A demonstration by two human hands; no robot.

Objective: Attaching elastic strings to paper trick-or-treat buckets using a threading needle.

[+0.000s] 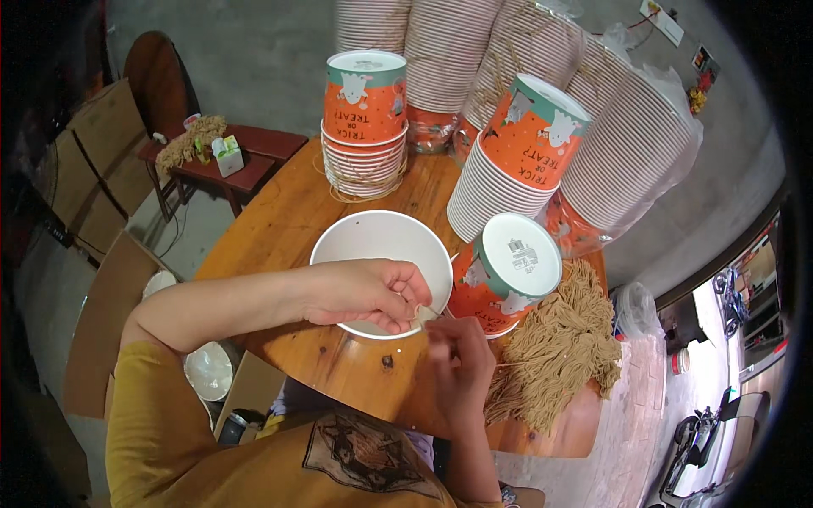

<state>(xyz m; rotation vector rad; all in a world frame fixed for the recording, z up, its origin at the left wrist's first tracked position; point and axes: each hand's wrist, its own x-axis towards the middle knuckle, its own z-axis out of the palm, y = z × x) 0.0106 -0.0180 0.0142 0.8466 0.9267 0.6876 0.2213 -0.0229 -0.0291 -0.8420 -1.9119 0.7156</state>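
Observation:
My left hand (381,296) reaches across from the left over an upright white paper bucket (373,237), its fingers closed on a small pale piece (423,316), perhaps twine. My right hand (461,360) is just to the right, fingers curled in and partly blurred, at a thin strand by that piece. An orange and green paper bucket (478,292) stands tilted, base up, against the white one. Beside my right hand a thick hank of tan twine (559,347) lies on the wooden table (279,212).
Upside-down bucket stacks stand behind, one on the left (364,102) with twine around it and one on the right (517,161). Tall plastic-wrapped stacks (627,135) line the back. A red bench (262,144) is far left; an open cardboard box (102,330) is near left.

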